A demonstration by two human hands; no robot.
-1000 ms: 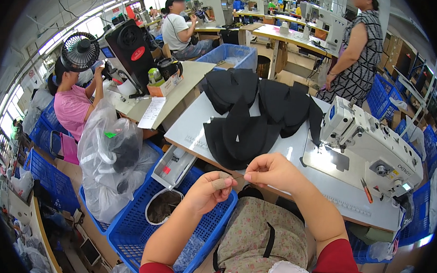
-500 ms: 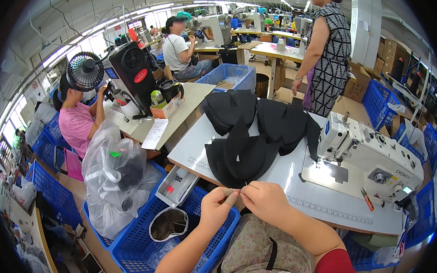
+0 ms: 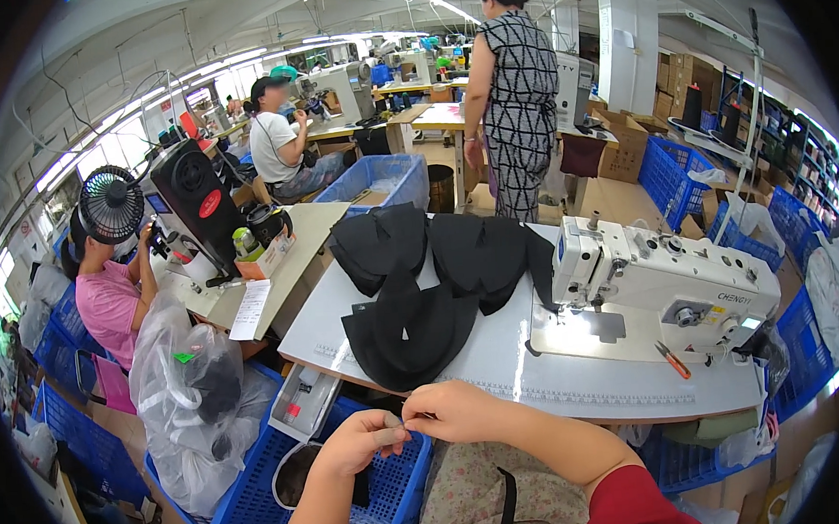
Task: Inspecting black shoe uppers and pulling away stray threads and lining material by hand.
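Position: lower centre of frame. Left hand (image 3: 364,441) and right hand (image 3: 454,412) pinch, fingertips close together; any held item cannot be discerned. Brace both pinches, clear of black pieces (image 3: 433,332).

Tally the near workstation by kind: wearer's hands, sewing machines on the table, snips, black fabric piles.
Hands: 2 (left hand, right hand)
Sewing machine: 1
Orange-handled snips: 1
Black fabric piles: 3, strip at right counted with its pile
Total: 7
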